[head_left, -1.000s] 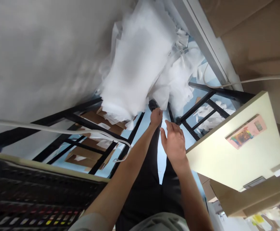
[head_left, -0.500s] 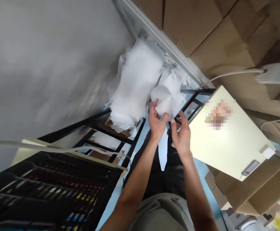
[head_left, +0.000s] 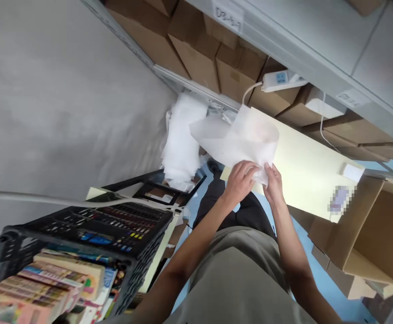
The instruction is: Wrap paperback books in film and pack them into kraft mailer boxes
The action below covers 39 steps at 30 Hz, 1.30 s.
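Note:
A thin, translucent white foam sheet [head_left: 228,146], curled over at its right side, hangs between my hands above the corner of a cream tabletop [head_left: 301,175]. My left hand [head_left: 241,180] is closed on its near edge, fingers bent over the material. Close beside it, my right hand [head_left: 273,183] pinches the same edge between thumb and fingers. Beyond the sheet, to the left, a stack of similar white sheets [head_left: 185,139] lies against the grey wall. Part of the tabletop is hidden under the sheet.
At the lower left stands a black plastic crate [head_left: 149,252] with books [head_left: 37,283], and a white cable [head_left: 64,202] crosses above it. Shelves [head_left: 284,40] with cardboard boxes [head_left: 196,54] and a power strip [head_left: 280,81] run along the back. An open carton [head_left: 378,229] is at right.
The white sheet has moved from by the stack to over the tabletop, turning with my view to the right. My right hand, apart from it before, now grips its edge along with my left.

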Each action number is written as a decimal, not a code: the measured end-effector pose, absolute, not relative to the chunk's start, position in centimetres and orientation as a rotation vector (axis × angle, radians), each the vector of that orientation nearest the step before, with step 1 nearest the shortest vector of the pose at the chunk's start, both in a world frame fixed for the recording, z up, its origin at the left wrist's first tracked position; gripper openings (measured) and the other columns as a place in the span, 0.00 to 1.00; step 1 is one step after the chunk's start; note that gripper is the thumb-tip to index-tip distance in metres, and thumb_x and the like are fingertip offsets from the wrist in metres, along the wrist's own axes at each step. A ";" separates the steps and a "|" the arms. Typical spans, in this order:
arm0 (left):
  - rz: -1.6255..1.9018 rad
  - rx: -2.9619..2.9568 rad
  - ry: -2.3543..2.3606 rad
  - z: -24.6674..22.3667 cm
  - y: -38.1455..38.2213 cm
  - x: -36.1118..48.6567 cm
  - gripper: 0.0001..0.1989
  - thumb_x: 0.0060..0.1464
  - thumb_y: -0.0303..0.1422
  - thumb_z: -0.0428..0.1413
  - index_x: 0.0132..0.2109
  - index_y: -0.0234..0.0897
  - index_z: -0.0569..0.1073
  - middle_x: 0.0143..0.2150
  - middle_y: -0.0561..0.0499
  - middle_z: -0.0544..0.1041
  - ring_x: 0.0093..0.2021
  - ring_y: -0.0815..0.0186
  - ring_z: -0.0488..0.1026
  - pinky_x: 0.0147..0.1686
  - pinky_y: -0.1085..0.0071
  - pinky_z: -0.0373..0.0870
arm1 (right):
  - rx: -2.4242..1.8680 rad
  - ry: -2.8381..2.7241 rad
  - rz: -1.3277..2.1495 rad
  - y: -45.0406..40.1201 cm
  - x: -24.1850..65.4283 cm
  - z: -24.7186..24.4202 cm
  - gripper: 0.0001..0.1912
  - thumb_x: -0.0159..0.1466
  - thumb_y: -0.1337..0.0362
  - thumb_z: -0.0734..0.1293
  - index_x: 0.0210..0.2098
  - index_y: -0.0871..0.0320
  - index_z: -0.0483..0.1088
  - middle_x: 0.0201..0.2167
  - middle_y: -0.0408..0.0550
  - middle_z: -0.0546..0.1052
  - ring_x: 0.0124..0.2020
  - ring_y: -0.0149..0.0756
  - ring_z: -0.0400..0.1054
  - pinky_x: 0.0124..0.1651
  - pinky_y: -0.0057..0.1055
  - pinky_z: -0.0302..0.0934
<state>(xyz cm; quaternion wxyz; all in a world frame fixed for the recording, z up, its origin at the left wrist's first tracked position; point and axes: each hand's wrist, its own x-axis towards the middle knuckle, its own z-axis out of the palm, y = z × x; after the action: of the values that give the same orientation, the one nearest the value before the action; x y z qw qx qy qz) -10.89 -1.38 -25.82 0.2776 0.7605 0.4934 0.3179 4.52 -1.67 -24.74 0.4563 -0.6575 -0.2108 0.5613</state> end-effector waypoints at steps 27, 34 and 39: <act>-0.259 2.016 1.325 -36.8 2.2 -5.1 0.39 0.49 0.20 0.66 0.69 0.34 0.74 0.89 0.32 0.47 0.89 0.39 0.44 0.85 0.37 0.48 | -2.200 -0.811 0.876 -10.7 27.9 -38.0 0.25 0.75 0.41 0.64 0.28 0.50 0.62 0.24 0.35 0.60 0.30 0.34 0.54 0.35 0.34 0.52; -0.147 2.003 1.408 -35.6 -0.3 -4.4 0.13 0.57 0.21 0.61 0.47 0.38 0.83 0.83 0.40 0.66 0.85 0.42 0.60 0.81 0.43 0.63 | -2.382 -0.996 0.630 -11.0 27.9 -37.4 0.18 0.76 0.53 0.65 0.58 0.58 0.74 0.51 0.59 0.81 0.50 0.50 0.75 0.57 0.47 0.71; -0.319 1.926 1.518 -31.6 0.6 -4.5 0.14 0.64 0.29 0.60 0.55 0.41 0.82 0.54 0.40 0.88 0.60 0.43 0.85 0.62 0.51 0.79 | -2.148 -1.458 0.630 -12.3 24.9 -35.0 0.22 0.80 0.55 0.63 0.67 0.58 0.74 0.66 0.67 0.77 0.69 0.56 0.70 0.74 0.58 0.67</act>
<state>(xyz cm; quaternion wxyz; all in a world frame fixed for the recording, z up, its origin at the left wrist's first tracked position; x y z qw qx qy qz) -4.50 0.60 -31.60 0.3280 0.7358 0.5797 -0.1220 24.91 -12.28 -35.00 0.2328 -0.7820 -0.5307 0.2295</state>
